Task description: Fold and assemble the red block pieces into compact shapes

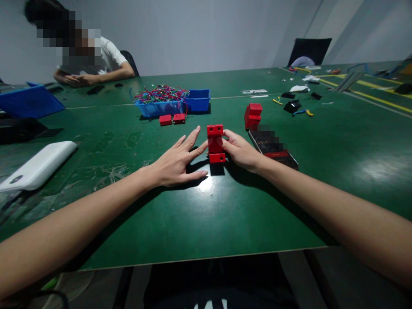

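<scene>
A red block-like housing point(216, 145) with round holes at its top and bottom stands in front of me on the green table point(206, 227). My right hand point(240, 150) grips it from the right, thumb on the near face and fingers behind. My left hand point(178, 161) lies to its left with fingers spread; one fingertip reaches the housing's left edge. Behind the right hand another red housing point(253, 116) stands beside a phone point(273, 148) with a lit screen. Two small red pieces point(172, 119) lie farther back on the left.
A blue bin point(151, 110) heaped with coloured wires adjoins another blue bin point(198, 103). A white power bank-like device point(41, 165) lies at left. Pliers point(303, 112) and black parts point(292, 106) lie at back right. A person point(106, 60) sits across the table.
</scene>
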The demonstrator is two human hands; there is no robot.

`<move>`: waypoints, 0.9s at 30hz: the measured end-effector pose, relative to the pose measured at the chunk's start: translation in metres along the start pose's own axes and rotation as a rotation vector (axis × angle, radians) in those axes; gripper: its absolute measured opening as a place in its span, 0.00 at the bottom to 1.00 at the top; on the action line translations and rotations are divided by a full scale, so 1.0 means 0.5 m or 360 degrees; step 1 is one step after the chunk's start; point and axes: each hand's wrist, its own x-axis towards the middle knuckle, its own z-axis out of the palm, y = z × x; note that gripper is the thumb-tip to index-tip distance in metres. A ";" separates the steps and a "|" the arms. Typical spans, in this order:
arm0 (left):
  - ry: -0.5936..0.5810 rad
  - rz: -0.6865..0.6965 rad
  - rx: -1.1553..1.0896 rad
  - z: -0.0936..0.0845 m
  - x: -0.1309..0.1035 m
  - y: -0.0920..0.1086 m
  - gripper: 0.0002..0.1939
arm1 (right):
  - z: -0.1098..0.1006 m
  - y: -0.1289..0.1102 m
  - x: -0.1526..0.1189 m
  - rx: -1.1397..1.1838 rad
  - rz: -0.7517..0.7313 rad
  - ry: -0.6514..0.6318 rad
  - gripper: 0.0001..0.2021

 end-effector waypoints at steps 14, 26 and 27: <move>0.0298 0.0223 0.0016 0.011 0.003 -0.011 0.49 | 0.003 -0.027 -0.004 0.0245 0.0133 -0.0051 0.17; 0.0551 0.0333 -0.0079 0.016 0.012 -0.014 0.58 | 0.003 -0.037 -0.010 0.0074 0.0226 -0.0232 0.16; 0.0609 0.0347 -0.0084 0.018 0.014 -0.017 0.59 | 0.003 -0.037 -0.011 0.0054 0.0240 -0.0271 0.16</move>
